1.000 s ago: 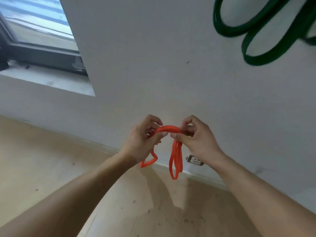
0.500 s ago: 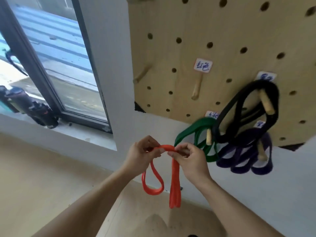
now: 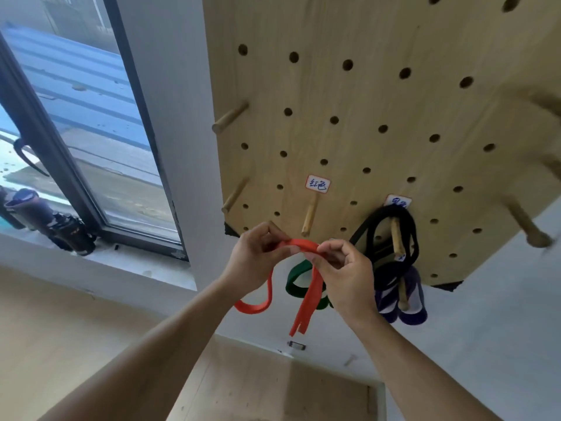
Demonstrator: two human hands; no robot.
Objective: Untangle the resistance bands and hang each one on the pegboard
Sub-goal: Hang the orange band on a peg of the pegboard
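My left hand and my right hand both pinch the top of an orange resistance band, whose loops dangle below them. The hands are just under a bare wooden peg with a white handwritten label on the wooden pegboard. A green band hangs behind my hands, its peg hidden. A black band hangs on a peg to the right, and a dark purple band hangs below it.
Further bare pegs stick out at the board's left and right. A window with dark objects on its sill is at the left. A wall socket sits low on the white wall above the wooden floor.
The view has tilted up from the bare wall to the pegboard. My hands have risen with the orange band to just below the labelled bare peg.
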